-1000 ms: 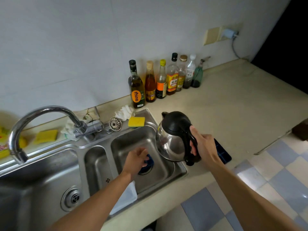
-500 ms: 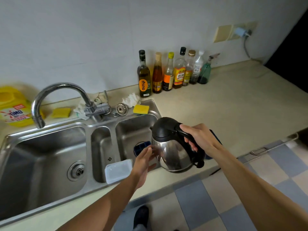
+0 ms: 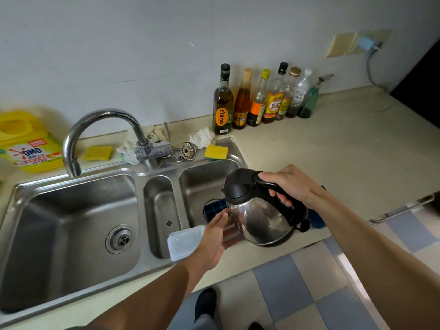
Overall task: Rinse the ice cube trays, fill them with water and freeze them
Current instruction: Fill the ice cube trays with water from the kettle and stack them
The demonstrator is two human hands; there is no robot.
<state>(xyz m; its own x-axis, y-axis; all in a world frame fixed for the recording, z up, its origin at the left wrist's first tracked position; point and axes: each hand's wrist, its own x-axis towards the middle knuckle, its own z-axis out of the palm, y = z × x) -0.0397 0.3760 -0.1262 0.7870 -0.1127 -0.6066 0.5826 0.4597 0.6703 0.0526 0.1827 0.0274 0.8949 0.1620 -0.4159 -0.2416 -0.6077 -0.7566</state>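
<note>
My right hand (image 3: 291, 183) grips the black handle of a steel kettle (image 3: 258, 210), which hangs upright over the front edge of the right sink basin (image 3: 204, 175). My left hand (image 3: 215, 234) is open, with its fingertips against the kettle's left side. A blue ice cube tray (image 3: 215, 207) lies in the right basin, partly hidden behind the kettle. A second blue tray (image 3: 315, 219) shows on the counter behind the kettle and my right wrist. A clear plastic lid (image 3: 184, 241) leans at the front of the narrow middle basin.
The tap (image 3: 100, 129) arches over the large left basin (image 3: 71, 234). Sponges (image 3: 216, 151), a cloth, a sink strainer (image 3: 188, 150) and a yellow detergent jug (image 3: 26, 144) line the back rim. Several bottles (image 3: 259, 98) stand against the wall. Beige counter (image 3: 345, 144) stretches right.
My left hand left the blue tray in the basin and came up to the kettle's side. The kettle moved from a tilted pose to upright, nearer the front edge.
</note>
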